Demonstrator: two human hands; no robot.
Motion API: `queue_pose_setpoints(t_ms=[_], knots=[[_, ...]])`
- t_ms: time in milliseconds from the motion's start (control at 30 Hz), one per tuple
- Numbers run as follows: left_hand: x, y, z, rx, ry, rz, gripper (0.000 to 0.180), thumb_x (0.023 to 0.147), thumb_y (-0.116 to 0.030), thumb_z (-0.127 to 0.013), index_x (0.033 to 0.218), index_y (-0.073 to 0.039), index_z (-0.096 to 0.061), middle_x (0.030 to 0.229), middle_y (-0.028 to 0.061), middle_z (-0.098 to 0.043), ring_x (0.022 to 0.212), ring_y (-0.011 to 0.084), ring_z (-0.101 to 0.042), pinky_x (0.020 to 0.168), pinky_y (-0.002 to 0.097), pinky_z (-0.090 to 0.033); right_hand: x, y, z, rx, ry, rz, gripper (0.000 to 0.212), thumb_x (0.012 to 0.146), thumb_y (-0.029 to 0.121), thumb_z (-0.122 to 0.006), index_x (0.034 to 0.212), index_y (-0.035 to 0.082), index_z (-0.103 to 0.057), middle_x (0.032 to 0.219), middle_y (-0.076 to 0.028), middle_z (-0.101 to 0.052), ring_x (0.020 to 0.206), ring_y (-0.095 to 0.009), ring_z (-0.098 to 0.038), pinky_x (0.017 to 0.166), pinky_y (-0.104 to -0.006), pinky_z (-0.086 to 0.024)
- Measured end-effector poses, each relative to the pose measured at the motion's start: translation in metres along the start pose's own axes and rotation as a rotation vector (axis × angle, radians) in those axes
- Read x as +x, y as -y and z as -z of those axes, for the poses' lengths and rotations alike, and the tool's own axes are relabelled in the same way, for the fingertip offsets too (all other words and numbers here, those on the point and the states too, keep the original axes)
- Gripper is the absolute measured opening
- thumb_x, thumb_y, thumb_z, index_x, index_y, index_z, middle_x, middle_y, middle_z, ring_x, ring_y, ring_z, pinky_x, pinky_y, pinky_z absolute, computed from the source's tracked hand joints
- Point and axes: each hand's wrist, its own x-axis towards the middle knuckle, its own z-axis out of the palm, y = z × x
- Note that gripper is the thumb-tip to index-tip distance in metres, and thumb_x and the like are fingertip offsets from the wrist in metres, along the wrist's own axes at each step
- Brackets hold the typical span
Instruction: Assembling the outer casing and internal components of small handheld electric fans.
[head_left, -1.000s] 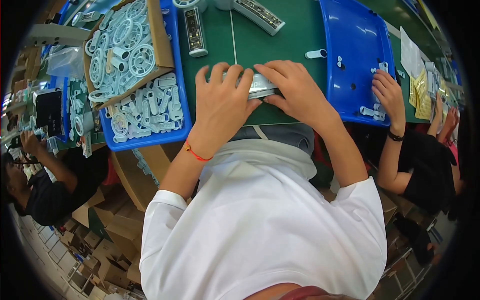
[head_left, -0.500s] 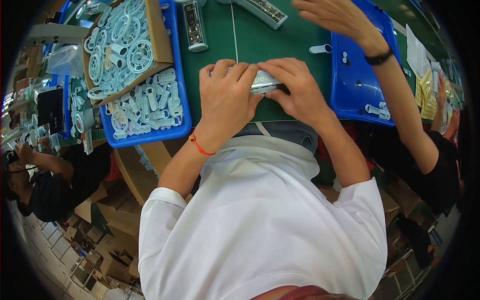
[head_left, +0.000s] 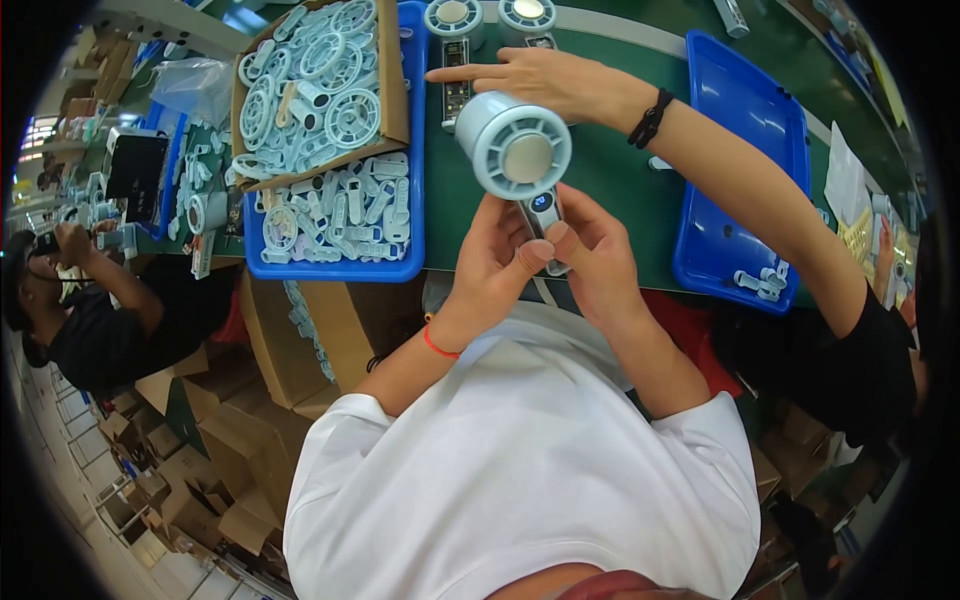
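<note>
A pale blue handheld fan (head_left: 515, 150) stands tilted up in front of me, its round slotted head with a silver centre pointing toward me. A small blue display glows on its dark handle. My left hand (head_left: 495, 265) wraps round the handle from the left. From the other side my right hand (head_left: 602, 262) grips it too, and both thumbs lie on the handle's front. Behind it, two more handheld fans lie at the far edge, the left fan (head_left: 456, 75) with circuitry exposed in its handle; the right fan (head_left: 527, 18) is partly covered by a co-worker's hand (head_left: 545, 82).
To the left, a blue tray (head_left: 416, 200) bears small pale blue parts and a cardboard box (head_left: 393, 75) of ring-shaped grilles. At right stands another blue tray (head_left: 690, 240) with a few parts. The co-worker's forearm (head_left: 735, 165) crosses above it. Cardboard boxes (head_left: 262, 430) sit lower left.
The fan, earlier lying sideways and mostly covered by my hands, is now turned head up, display lit. The co-worker's arm has swung left across the table. My view has shifted.
</note>
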Motion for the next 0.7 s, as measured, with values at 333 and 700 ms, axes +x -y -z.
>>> queue_pose_setpoints(t_ms=[333, 700], knots=[[-0.002, -0.013, 0.008, -0.08, 0.059, 0.149, 0.057, 0.082, -0.015, -0.066, 0.127, 0.0, -0.034, 0.113, 0.0093, -0.05, 0.103, 0.0158, -0.05, 0.091, 0.0299, -0.04, -0.008, -0.011, -0.012, -0.081, -0.048, 0.064, 0.051, 0.092, 0.024, -0.052, 0.133, -0.001, -0.037, 0.124, -0.008, -0.046, 0.109, -0.014, -0.047, 0.089, -0.0251, -0.04], [0.055, -0.024, -0.012, 0.452, -0.21, -0.049, 0.036, 0.076, -0.011, -0.067, 0.103, 0.0, -0.045, 0.085, 0.0024, -0.048, 0.069, 0.0072, -0.047, 0.059, 0.0223, -0.041, -0.009, 0.036, 0.001, -1.083, -0.098, 0.408, 0.043, 0.079, 0.003, -0.058, 0.121, 0.001, -0.049, 0.123, -0.013, -0.047, 0.11, -0.025, -0.049, 0.093, -0.0318, -0.038]])
